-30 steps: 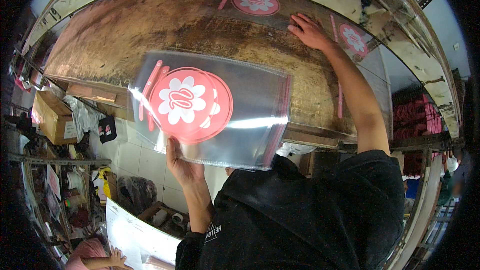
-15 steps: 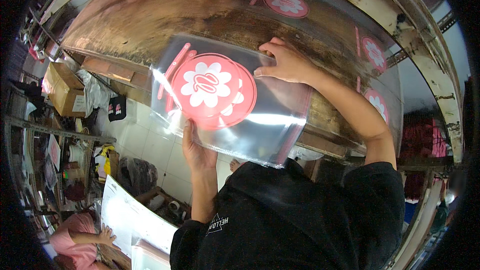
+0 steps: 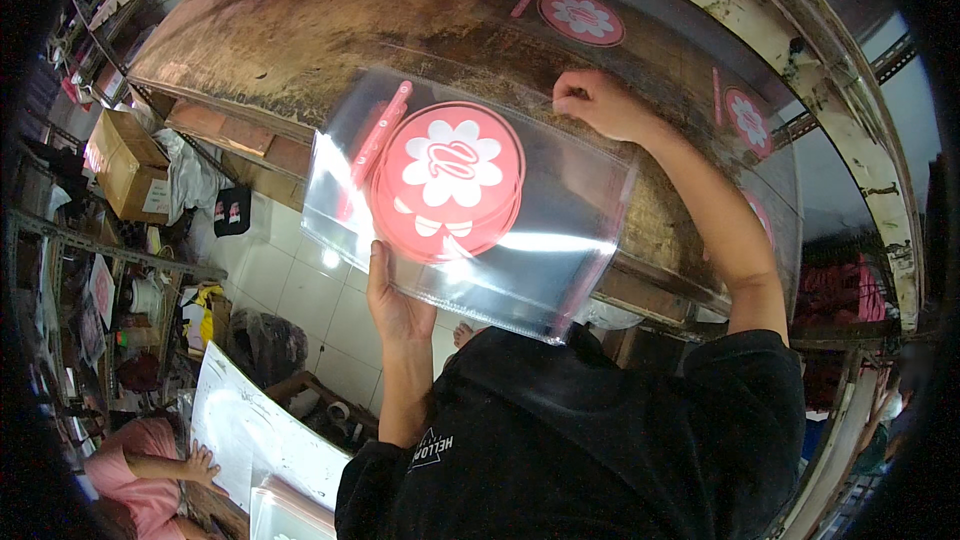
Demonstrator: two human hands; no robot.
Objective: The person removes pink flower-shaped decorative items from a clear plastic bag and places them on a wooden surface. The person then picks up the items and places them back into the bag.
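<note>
A stack of clear plastic bags [image 3: 560,230] is held up in front of me over the table's near edge. Each carries a pink round print [image 3: 455,175] with a white flower, and a narrow pink strip beside it. The prints overlap out of line, so several layers show. My left hand [image 3: 400,305] grips the stack's near edge, thumb on top and fingers hidden beneath. At the far right edge my right hand [image 3: 605,105] is closed, fingertips curled in a pinch at the upper bag's rim; the thin film there is hard to see.
More printed clear bags [image 3: 580,18] lie on the worn wooden table [image 3: 280,30], at its far side and right. A cardboard box [image 3: 130,165] stands at left. Lower left, another person's hand [image 3: 203,468] rests by a white board [image 3: 265,420]. A metal frame [image 3: 860,120] curves along the right.
My right hand has moved right and closed from a spread grip. The top print has shifted right over the layer below. My left hand stays at the near edge.
</note>
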